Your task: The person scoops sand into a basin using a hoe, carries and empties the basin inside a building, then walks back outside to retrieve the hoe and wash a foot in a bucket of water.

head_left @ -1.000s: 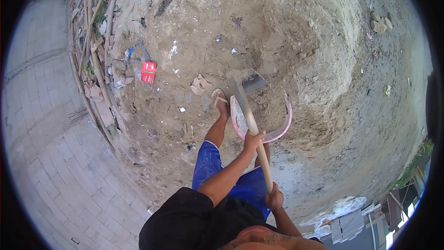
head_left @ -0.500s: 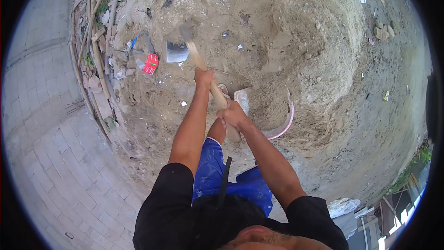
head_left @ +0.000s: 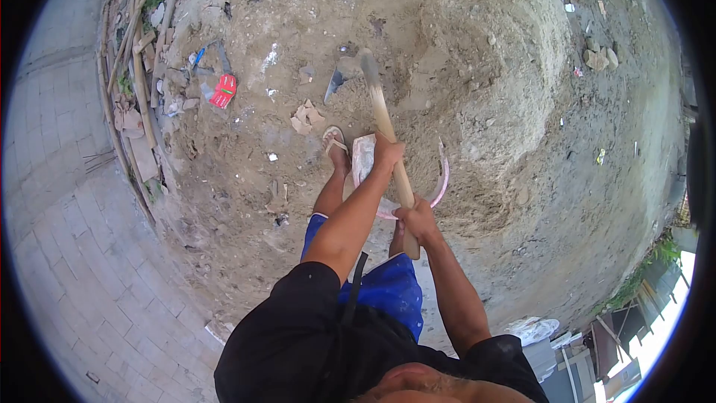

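Note:
Both fists grip a hoe by its wooden handle, its far end darkened with dirt. My left hand is wrapped round the middle of the handle. Lower down, close to the butt end, my right hand is closed on it. The metal blade appears edge-on, left of the handle's top, over the soil. Beneath my arms lies a pale container with a curved pinkish rim, partly hidden by my left forearm and the handle. A sandalled foot stands left of it.
A mound of sandy soil rises ahead and to the right. A red packet and brown scraps lie to the left. Long poles edge a paved path. Stones rest at the far right.
The hoe and both hands have swung to the right. Its blade, earlier showing its flat face at left, now shows edge-on. The brown scraps and sandalled foot have come into clearer view.

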`<action>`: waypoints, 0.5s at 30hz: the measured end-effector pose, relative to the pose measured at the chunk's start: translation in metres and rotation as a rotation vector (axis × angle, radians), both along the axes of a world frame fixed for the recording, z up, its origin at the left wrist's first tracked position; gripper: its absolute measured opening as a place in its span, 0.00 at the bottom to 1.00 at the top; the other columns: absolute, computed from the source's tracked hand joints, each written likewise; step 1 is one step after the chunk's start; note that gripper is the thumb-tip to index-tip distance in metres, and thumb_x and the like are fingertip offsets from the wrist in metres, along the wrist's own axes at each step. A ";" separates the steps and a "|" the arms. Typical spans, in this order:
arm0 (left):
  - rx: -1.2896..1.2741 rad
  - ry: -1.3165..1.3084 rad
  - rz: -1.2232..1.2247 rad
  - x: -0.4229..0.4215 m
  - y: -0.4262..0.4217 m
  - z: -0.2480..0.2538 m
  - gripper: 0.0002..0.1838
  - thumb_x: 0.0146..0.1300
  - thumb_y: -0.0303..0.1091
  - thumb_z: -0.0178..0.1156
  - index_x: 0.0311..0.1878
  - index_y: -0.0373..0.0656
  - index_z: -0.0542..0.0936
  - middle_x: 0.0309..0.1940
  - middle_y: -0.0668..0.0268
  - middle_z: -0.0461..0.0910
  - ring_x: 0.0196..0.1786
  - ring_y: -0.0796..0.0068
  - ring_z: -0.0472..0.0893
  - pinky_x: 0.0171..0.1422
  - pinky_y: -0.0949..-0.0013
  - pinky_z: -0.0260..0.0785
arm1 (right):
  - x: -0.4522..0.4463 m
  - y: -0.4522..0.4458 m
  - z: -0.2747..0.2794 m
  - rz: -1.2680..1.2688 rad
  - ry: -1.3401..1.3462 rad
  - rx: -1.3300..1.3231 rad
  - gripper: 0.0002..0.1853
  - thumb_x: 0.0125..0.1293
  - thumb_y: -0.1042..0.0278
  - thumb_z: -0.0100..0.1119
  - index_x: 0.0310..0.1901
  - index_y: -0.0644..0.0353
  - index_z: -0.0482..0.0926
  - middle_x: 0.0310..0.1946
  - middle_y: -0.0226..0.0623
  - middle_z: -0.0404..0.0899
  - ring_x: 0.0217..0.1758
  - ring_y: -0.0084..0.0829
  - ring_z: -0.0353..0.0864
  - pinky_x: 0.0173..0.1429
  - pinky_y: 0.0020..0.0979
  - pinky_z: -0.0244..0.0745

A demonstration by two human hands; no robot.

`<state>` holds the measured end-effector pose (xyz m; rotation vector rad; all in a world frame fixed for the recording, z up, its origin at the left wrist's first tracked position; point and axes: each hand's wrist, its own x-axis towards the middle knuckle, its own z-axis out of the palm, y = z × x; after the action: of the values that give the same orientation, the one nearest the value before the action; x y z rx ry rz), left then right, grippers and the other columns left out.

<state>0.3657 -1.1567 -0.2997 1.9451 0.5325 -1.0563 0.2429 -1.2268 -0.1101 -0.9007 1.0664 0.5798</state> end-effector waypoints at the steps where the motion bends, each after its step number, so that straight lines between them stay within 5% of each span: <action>1: 0.007 0.002 -0.028 -0.011 -0.006 0.005 0.37 0.48 0.30 0.63 0.61 0.32 0.60 0.40 0.46 0.78 0.37 0.55 0.83 0.40 0.58 0.76 | -0.012 0.000 -0.001 -0.021 0.004 -0.012 0.13 0.53 0.79 0.60 0.41 0.69 0.71 0.16 0.33 0.71 0.13 0.25 0.70 0.18 0.29 0.67; 4: 0.001 0.007 -0.052 -0.044 -0.012 0.004 0.37 0.49 0.31 0.62 0.63 0.34 0.59 0.40 0.46 0.78 0.37 0.54 0.83 0.41 0.58 0.76 | -0.044 0.003 -0.007 -0.037 0.008 -0.039 0.12 0.53 0.80 0.60 0.39 0.67 0.72 0.16 0.33 0.71 0.13 0.25 0.70 0.17 0.29 0.67; 7: -0.040 -0.029 -0.048 -0.068 -0.011 0.015 0.37 0.49 0.31 0.61 0.63 0.36 0.58 0.40 0.47 0.78 0.39 0.53 0.82 0.43 0.58 0.75 | -0.069 0.007 -0.006 -0.067 0.041 0.064 0.18 0.54 0.79 0.60 0.47 0.67 0.70 0.18 0.32 0.71 0.14 0.25 0.71 0.17 0.30 0.69; 10: -0.075 -0.071 -0.088 -0.084 -0.003 0.046 0.37 0.50 0.31 0.60 0.64 0.37 0.57 0.40 0.47 0.78 0.40 0.51 0.82 0.45 0.58 0.74 | -0.097 0.020 0.004 -0.148 -0.005 0.093 0.15 0.54 0.79 0.62 0.42 0.64 0.69 0.19 0.34 0.72 0.14 0.26 0.72 0.17 0.30 0.70; 15: -0.103 0.004 -0.154 -0.163 0.035 0.099 0.40 0.49 0.30 0.61 0.66 0.40 0.56 0.44 0.49 0.75 0.46 0.53 0.80 0.48 0.59 0.73 | -0.165 0.038 0.065 -0.090 0.043 0.055 0.17 0.52 0.78 0.62 0.44 0.67 0.70 0.22 0.33 0.74 0.16 0.25 0.73 0.20 0.29 0.71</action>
<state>0.2025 -1.1219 -0.2010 1.9174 0.3277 -1.1605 0.0775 -1.1891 -0.0446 -0.7914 1.1185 0.5533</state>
